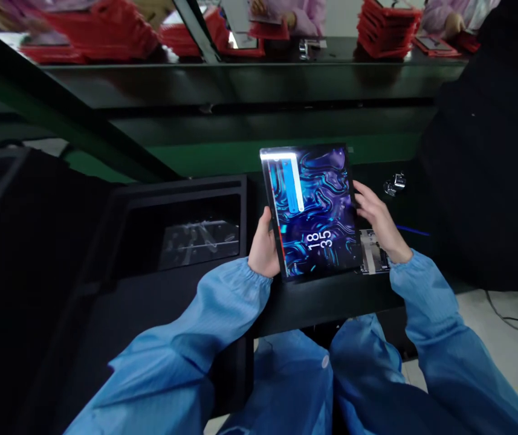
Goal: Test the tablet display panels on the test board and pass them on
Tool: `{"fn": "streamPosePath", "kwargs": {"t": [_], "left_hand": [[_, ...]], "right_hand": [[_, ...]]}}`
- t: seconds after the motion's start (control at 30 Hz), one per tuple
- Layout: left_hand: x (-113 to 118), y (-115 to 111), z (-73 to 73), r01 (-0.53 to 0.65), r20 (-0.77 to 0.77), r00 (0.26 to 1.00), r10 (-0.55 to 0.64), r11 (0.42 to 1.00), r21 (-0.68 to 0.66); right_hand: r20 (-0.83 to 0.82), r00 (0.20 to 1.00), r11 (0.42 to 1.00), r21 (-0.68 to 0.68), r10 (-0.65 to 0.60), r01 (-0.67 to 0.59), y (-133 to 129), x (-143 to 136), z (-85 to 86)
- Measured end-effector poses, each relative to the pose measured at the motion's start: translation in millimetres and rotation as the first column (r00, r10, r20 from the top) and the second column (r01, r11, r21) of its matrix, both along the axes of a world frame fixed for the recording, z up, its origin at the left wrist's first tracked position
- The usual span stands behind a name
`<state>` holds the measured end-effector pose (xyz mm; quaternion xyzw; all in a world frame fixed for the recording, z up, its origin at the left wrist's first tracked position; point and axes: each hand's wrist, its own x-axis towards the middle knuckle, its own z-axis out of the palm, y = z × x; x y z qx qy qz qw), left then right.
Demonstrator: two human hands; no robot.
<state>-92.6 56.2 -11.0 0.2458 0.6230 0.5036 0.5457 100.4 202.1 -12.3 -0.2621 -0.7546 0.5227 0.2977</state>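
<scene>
A tablet (pixel 315 208) with a lit screen is raised over the dark bench, its image turned sideways, showing the digits 18 35 and a white and blue panel. My left hand (pixel 265 246) is closed on its left edge, the thumb at the front and the other fingers hidden behind. My right hand (pixel 379 220) is at the opposite edge, fingertips against the side. Below that hand, partly covered, a flat piece with a grey plate and dark, circuit-like parts (pixel 373 252) lies on the bench.
Left of the tablet is a black foam-edged tray (pixel 246 211) holding a dark glossy panel (pixel 199 241). A small shiny metal object (pixel 394 183) and a blue cable (pixel 413 230) lie at right. Across the shelf are red stacks (pixel 388 27) and co-workers in pink sleeves (pixel 308 17).
</scene>
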Motion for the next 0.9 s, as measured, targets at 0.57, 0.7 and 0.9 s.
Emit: {"fn": "streamPosePath", "kwargs": {"t": [0.57,0.7,0.9], "left_hand": [[4.8,-4.0,-11.4,-0.217,0.741,0.667,0.073,0.971,0.099],[2.9,-5.8,-15.4,-0.206,0.725,0.682,0.096,0.977,0.065],[3.2,-5.0,-12.3,-0.237,0.708,0.694,0.135,0.970,0.048]], "right_hand": [[-0.069,0.998,0.995,0.099,0.004,0.003,-29.5,-4.7,-8.1],[-0.034,0.999,0.996,0.078,-0.039,0.042,-32.3,-3.2,-9.2],[-0.012,0.995,0.987,0.120,-0.104,0.105,-22.6,-4.0,-6.8]]}}
